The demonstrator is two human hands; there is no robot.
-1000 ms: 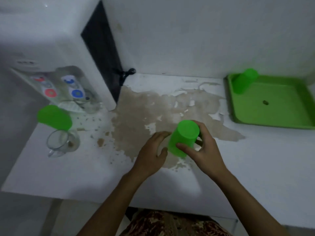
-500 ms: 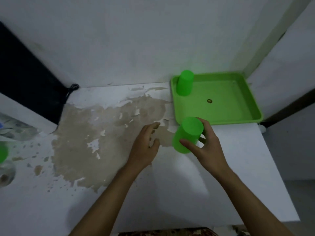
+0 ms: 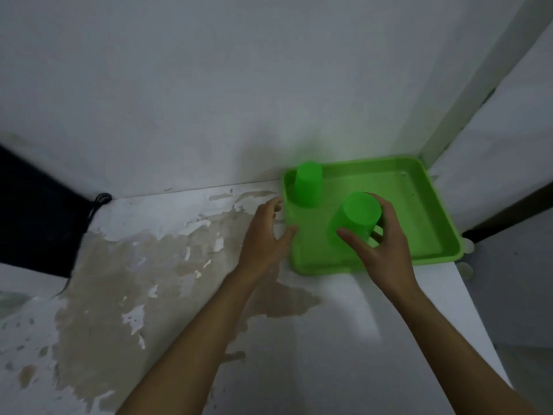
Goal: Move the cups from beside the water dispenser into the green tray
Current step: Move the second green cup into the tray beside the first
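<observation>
My right hand [image 3: 380, 247] grips an upside-down green cup [image 3: 356, 217] over the front left part of the green tray [image 3: 419, 205]; whether the cup touches the tray floor I cannot tell. A second green cup [image 3: 308, 184] stands upside down in the tray's back left corner. My left hand [image 3: 263, 238] hovers open just left of the tray, its fingertips near the tray's left rim, holding nothing.
The white counter [image 3: 329, 339] has a large patch of peeled brown surface [image 3: 143, 265]. The water dispenser's dark side [image 3: 33, 211] and a black cable [image 3: 100, 202] are at the left. A wall stands behind the tray, and the counter ends just right of it.
My right hand carried the cup rightward from the middle of the counter to over the tray. My left hand followed to the tray's left rim. The view swung right, away from the dispenser.
</observation>
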